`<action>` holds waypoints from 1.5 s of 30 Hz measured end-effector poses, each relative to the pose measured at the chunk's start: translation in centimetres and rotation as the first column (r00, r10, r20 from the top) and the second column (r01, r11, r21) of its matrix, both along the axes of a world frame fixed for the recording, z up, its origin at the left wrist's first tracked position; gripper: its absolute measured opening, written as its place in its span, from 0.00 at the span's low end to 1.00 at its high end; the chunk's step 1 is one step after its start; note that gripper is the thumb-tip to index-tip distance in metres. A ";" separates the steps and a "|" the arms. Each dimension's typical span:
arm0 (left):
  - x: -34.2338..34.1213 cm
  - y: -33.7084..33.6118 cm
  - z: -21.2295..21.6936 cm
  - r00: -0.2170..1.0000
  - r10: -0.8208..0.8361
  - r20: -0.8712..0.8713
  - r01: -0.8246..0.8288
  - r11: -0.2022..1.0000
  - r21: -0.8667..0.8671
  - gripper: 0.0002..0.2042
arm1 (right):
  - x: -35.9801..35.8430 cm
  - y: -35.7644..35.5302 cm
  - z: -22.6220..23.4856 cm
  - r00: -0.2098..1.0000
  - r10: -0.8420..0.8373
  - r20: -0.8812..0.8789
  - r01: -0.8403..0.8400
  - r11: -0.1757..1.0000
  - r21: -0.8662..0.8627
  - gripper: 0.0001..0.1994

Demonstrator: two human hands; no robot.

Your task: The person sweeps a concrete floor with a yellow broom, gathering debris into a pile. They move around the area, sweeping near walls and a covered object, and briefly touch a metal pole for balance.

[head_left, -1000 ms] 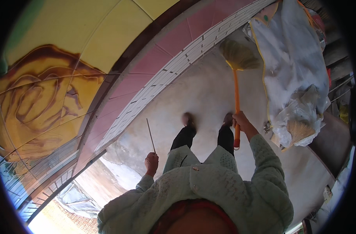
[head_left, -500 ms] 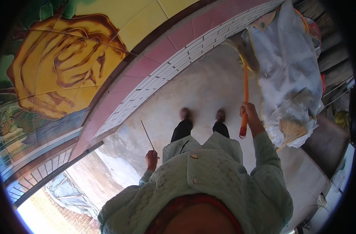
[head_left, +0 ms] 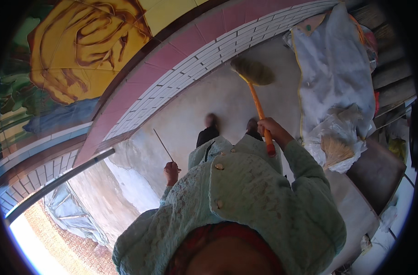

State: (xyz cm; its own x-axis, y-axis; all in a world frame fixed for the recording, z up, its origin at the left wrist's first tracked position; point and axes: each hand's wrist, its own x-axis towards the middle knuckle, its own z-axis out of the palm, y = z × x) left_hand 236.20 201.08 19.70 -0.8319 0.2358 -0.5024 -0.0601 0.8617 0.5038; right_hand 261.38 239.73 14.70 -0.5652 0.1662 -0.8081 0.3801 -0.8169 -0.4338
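Note:
In my right hand (head_left: 272, 129) is the orange handle of a short broom (head_left: 255, 98). Its red-tipped end points back toward me, and its dark, blurred bristle head (head_left: 255, 72) is low over the concrete floor, near the foot of the tiled wall. The fingers are wrapped round the handle. My left hand (head_left: 171, 171), off to the left of my jacket, is closed round one end of a thin stick (head_left: 162, 144) that slants up and away over the floor.
A wall (head_left: 204, 48) with pink and white tiles curves along the left and far side. To the right lies a pale plastic sheet (head_left: 335, 68), with a straw whisk (head_left: 336, 150) in a clear bag at its near end. A dark brown panel (head_left: 378, 174) lies beyond.
My right hand has swung the broom leftward, off the edge of the plastic sheet and out over the floor. My left hand, still holding the stick, has shifted slightly up and left.

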 end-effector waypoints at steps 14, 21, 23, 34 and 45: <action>14.1 -9.1 0.9 0.983 0.088 -0.160 -0.076 0.994 0.078 0.12 | 5.2 8.9 -2.3 0.986 -0.016 0.165 -0.027 0.967 0.255 0.09; 17.8 -14.2 0.4 0.967 0.242 -0.073 -0.242 0.970 0.016 0.12 | -3.7 1.0 -4.7 0.858 0.456 0.237 -0.505 0.833 0.225 0.08; 17.6 -13.7 2.0 0.902 0.431 0.030 -0.431 0.902 -0.013 0.12 | -5.4 -3.7 -4.0 0.812 0.514 0.277 -0.574 0.790 0.215 0.07; 17.9 -24.9 -6.6 0.682 0.680 0.269 -0.712 0.702 0.030 0.12 | 0.8 -12.1 10.0 0.929 0.189 0.318 -0.255 0.950 0.181 0.04; 22.9 -24.5 -1.4 0.499 0.831 0.246 -0.849 0.525 -0.049 0.12 | -3.0 -1.6 -0.7 0.979 -0.107 0.171 0.130 0.983 -0.132 0.09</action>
